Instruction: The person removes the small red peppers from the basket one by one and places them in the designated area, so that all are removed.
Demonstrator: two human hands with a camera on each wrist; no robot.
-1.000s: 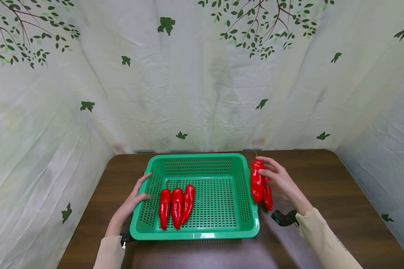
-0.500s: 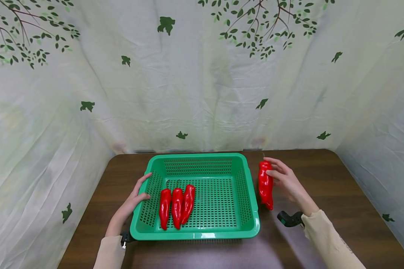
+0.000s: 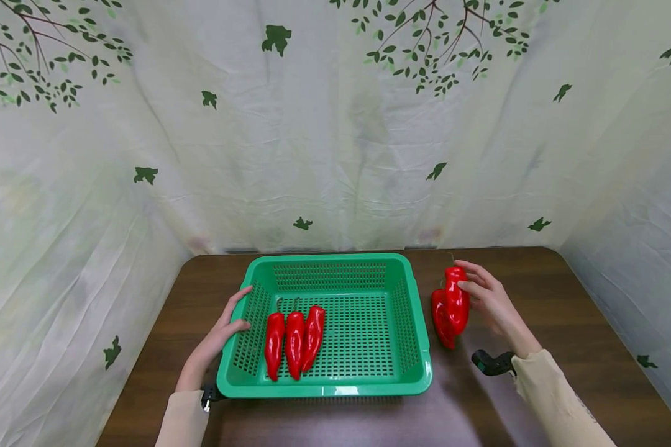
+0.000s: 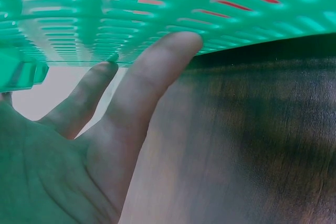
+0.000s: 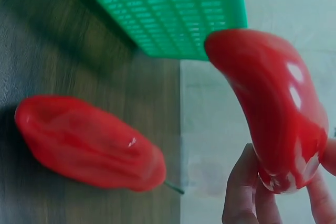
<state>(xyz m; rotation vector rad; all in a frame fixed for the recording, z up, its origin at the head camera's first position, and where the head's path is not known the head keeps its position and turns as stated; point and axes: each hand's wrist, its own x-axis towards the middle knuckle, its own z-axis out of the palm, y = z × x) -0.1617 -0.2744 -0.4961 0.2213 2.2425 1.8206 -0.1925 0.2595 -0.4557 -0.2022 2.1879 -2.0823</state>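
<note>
My left hand [image 3: 217,340] holds the left rim of a green plastic basket [image 3: 291,392]; in the left wrist view, fingers [image 4: 152,77] lie along its slotted outer wall. Inside the basket, on its left half, three red peppers [image 3: 294,347] lie side by side. To the right of the basket, my right hand [image 3: 494,309] grips another red pepper [image 3: 457,304] near its stem end, tip downward. The right wrist view shows this held pepper [image 5: 273,98] raised, with a second pepper [image 5: 94,145] lying on the table, its green stem showing.
The brown wooden table [image 3: 537,292] extends to both sides of the basket. Behind it hangs a pale curtain [image 3: 335,155] with printed leaves. A black wrist device [image 3: 492,362] sits below my right hand.
My right hand has moved right with the held pepper, away from the basket's right rim and across the pepper on the table. The left hand and the basket stay put.
</note>
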